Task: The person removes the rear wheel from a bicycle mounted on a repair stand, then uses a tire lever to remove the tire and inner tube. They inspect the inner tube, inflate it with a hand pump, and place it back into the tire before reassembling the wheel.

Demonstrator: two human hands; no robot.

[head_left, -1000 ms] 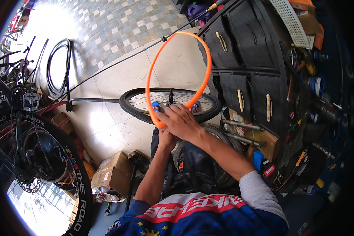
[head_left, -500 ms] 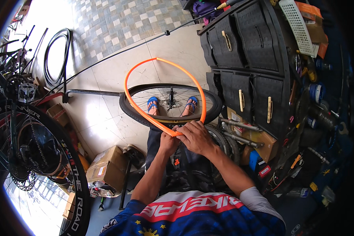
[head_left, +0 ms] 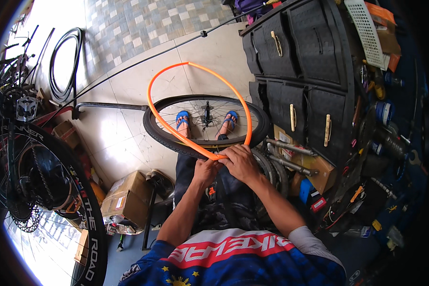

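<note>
A thin orange inner tube (head_left: 248, 112) hangs as a large open loop in front of my legs, above a bicycle wheel. My left hand (head_left: 206, 172) pinches it at the near end of the loop. Just to the right, my right hand (head_left: 238, 161) is closed on the same stretch, its fingers bent over the tube and close to the left fingertips. Beneath the loop is the spoked wheel with a black tyre (head_left: 153, 133); its hub (head_left: 207, 115) shows at the centre. My feet in blue sandals are visible through the spokes. Fingers hide the gripped part of the tube.
A black drawer cabinet (head_left: 314, 57) with pale handles stands to the right. At left are a bicycle's large tyre (head_left: 88, 209) and a cardboard box (head_left: 127, 198). A bent black bar (head_left: 110, 106) reaches the wheel's left side. Coiled black tubing (head_left: 51, 66) lies farther off.
The orange loop has spread slightly wider at its near end, and its crossing point has shifted a little right. Both hands still grip it. The whole view has shifted slightly.
</note>
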